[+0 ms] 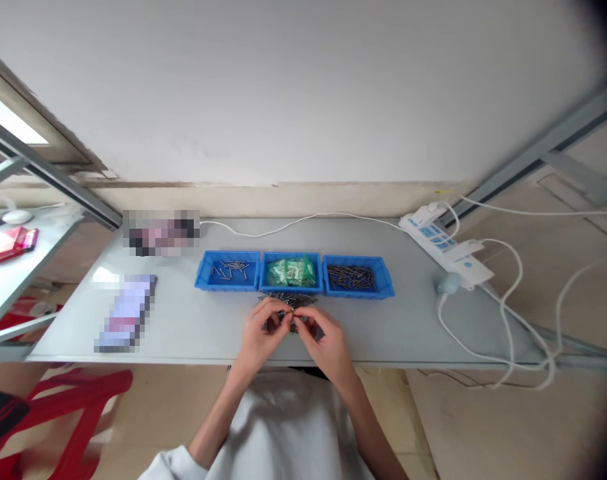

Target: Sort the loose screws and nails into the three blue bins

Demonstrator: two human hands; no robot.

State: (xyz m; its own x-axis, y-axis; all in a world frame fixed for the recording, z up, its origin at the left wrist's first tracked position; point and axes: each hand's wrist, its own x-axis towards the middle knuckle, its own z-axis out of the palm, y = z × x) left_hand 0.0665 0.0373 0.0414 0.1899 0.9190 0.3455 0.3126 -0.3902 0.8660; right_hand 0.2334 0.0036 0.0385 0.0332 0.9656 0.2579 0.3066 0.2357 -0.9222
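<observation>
Steel pins [287, 299] heaped just beyond both hands could scatter; left hand [261, 331] and right hand [319, 337] pinch small pieces together.

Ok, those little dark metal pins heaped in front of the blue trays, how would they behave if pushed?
The pins look thin, stiff and round, so they would probably roll and scatter on the smooth table. Each likely weighs little.

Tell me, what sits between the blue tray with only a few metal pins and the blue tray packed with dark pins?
In the head view, a third blue plastic tray holding green pieces sits between them.
</observation>
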